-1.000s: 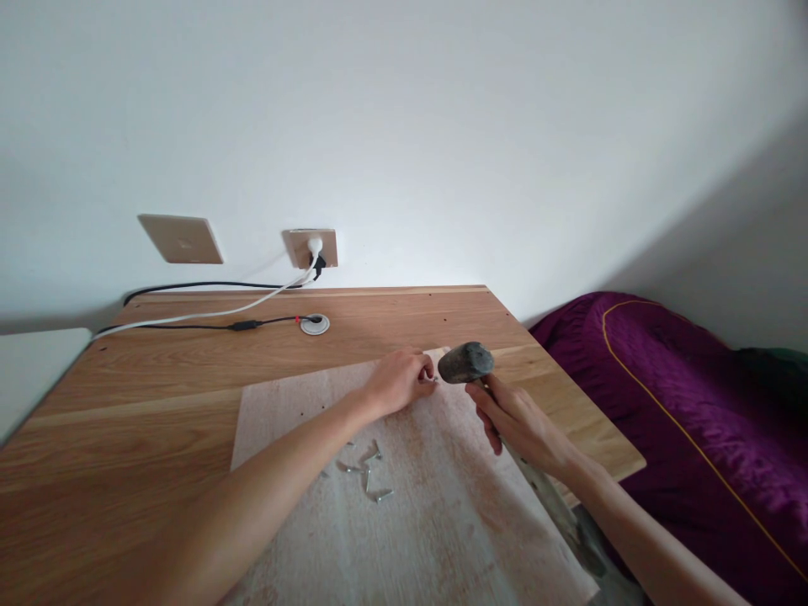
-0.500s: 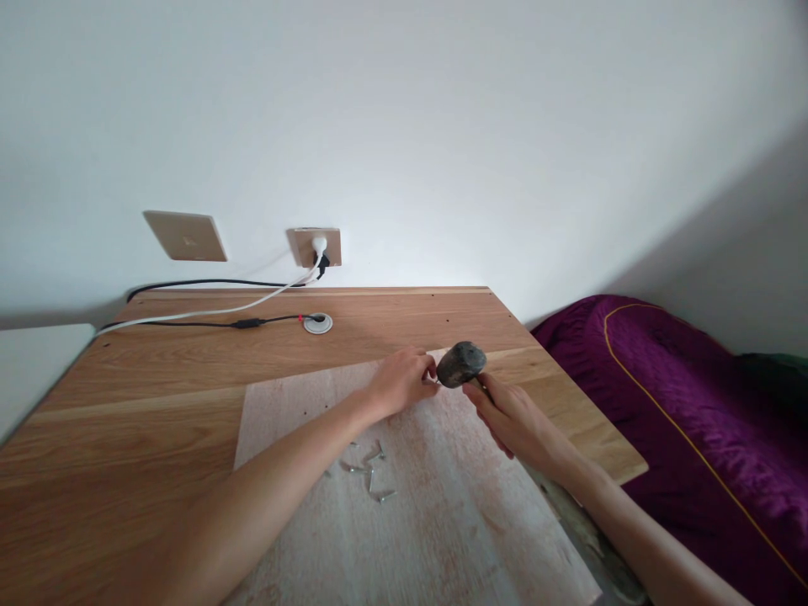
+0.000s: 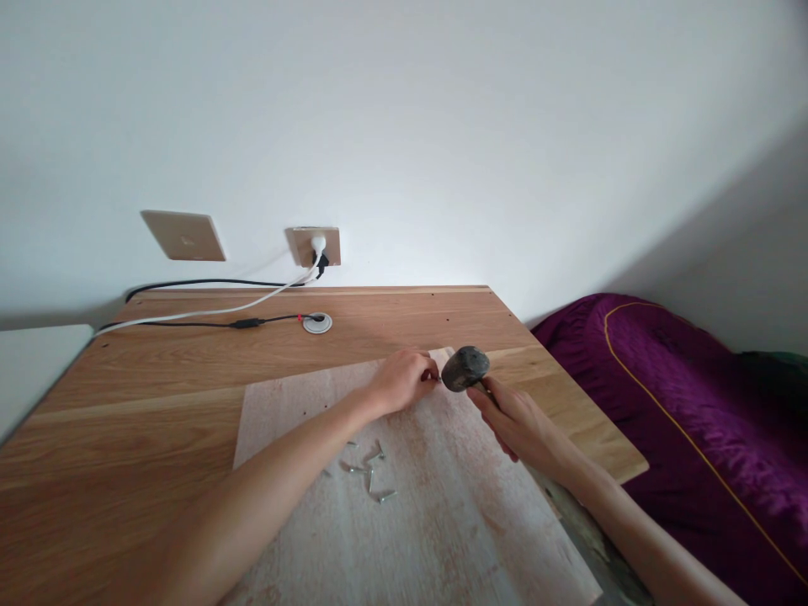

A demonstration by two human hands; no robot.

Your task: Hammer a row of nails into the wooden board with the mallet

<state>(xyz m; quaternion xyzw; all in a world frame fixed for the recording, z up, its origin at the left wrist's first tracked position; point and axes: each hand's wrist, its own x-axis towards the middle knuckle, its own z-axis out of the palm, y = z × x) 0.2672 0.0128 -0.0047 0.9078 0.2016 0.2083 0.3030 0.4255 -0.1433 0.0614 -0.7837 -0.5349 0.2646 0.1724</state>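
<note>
A pale wooden board [image 3: 429, 497] lies at a slant on the table. Near its far edge, my left hand [image 3: 404, 380] rests on the board, thumb and fingers pinched round a small nail [image 3: 439, 379] that is mostly hidden. My right hand [image 3: 514, 417] grips the handle of a mallet [image 3: 465, 369] with a dark, barrel-shaped head. That head hangs just right of the left fingertips, apart from them. Several loose silvery nails [image 3: 371, 478] lie on the board beside my left forearm.
The wooden table [image 3: 126, 404] meets a white wall. A white cable [image 3: 220, 313] and black cables run to a wall socket [image 3: 316, 246] and a grommet [image 3: 317, 323]. A purple cover [image 3: 662, 396] with yellow piping lies at the right; a white panel [image 3: 38, 370] stands at the left.
The mallet head has shifted slightly right and down, away from my left fingertips. My left hand stays nearly in place, its fingers curled a little more.
</note>
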